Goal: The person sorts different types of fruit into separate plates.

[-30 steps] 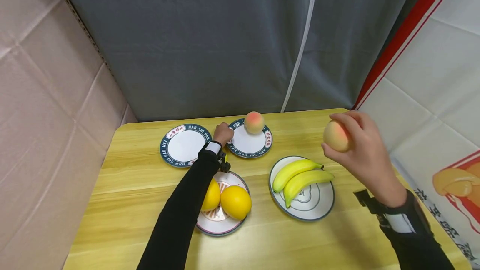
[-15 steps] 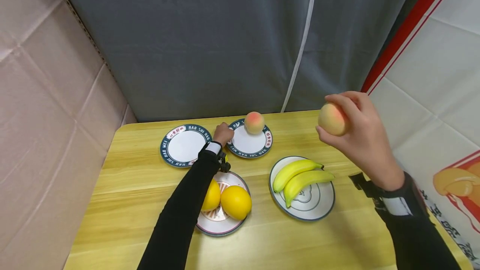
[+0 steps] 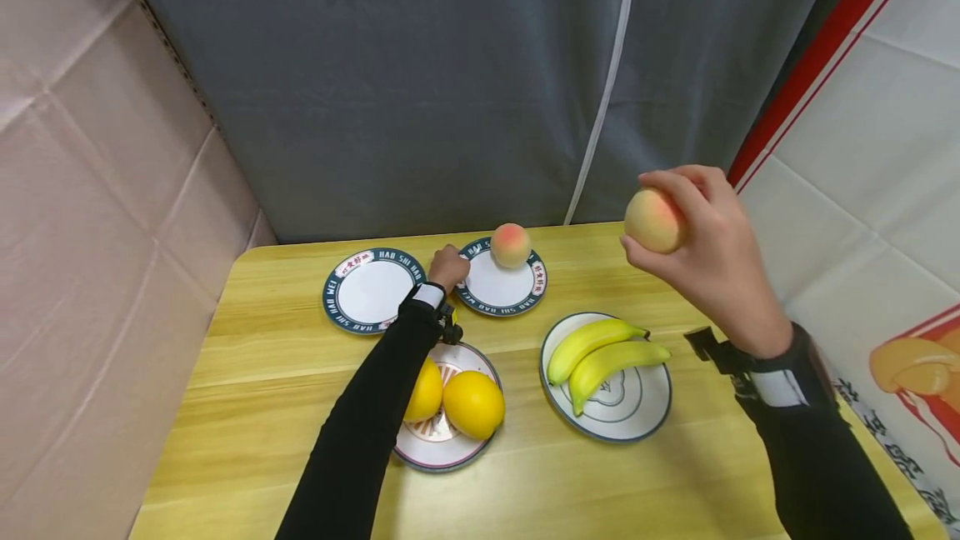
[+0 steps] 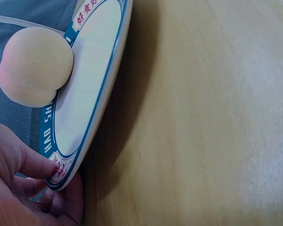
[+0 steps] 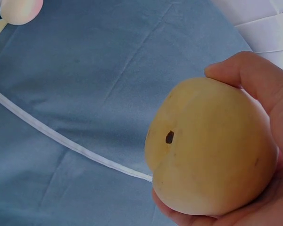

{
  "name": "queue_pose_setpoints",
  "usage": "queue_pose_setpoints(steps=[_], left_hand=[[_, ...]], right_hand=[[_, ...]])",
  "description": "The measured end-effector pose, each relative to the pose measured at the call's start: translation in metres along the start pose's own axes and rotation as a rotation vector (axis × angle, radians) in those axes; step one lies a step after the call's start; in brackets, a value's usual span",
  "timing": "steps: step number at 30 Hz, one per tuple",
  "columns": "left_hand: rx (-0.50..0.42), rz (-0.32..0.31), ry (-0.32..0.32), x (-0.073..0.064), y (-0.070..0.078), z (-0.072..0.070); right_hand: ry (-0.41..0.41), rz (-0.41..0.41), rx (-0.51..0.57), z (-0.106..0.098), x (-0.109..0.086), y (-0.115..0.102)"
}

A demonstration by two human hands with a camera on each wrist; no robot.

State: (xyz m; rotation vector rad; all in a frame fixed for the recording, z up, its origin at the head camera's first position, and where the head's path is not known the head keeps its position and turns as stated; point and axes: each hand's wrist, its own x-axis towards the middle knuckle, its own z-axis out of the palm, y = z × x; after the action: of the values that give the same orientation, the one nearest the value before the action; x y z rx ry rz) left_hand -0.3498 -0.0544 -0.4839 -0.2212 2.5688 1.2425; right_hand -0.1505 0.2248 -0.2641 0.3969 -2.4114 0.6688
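My left hand (image 3: 449, 267) pinches the left rim of a blue-bordered plate (image 3: 495, 290), thumb on top and fingers beneath. On the far part of that plate lies a pink and cream peach (image 3: 511, 245), also plain in the left wrist view. A second peach (image 3: 656, 221) is held up in my right hand (image 3: 708, 257), above the table's right side. The right wrist view shows this peach (image 5: 212, 146) between thumb and fingers, with a dark stem pit facing the camera.
Another blue-bordered plate (image 3: 372, 294) sits at the left. Nearer, a plate (image 3: 438, 458) bears yellow lemons (image 3: 473, 405), partly hidden by the left sleeve. Two bananas (image 3: 618, 365) lie on a white plate (image 3: 645, 419). A grey curtain (image 3: 420, 90) hangs behind the wooden table (image 3: 247, 407).
My right hand has moved up and a little left with its peach. The left hand keeps its grip on the plate rim, and the fruit on the plates has not moved.
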Motion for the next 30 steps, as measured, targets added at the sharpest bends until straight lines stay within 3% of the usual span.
queue_pose_setpoints(steps=[15, 20, 30], left_hand=[[0.008, 0.014, 0.005, -0.001, -0.003, 0.000], [0.006, 0.003, 0.012, 0.005, -0.005, 0.003], [0.040, 0.000, 0.024, -0.002, -0.001, 0.001]], right_hand=[[-0.054, 0.056, 0.052, 0.009, 0.015, -0.013], [-0.055, 0.053, 0.080, 0.015, 0.021, -0.015], [-0.069, 0.034, 0.112, 0.027, 0.032, -0.022]])
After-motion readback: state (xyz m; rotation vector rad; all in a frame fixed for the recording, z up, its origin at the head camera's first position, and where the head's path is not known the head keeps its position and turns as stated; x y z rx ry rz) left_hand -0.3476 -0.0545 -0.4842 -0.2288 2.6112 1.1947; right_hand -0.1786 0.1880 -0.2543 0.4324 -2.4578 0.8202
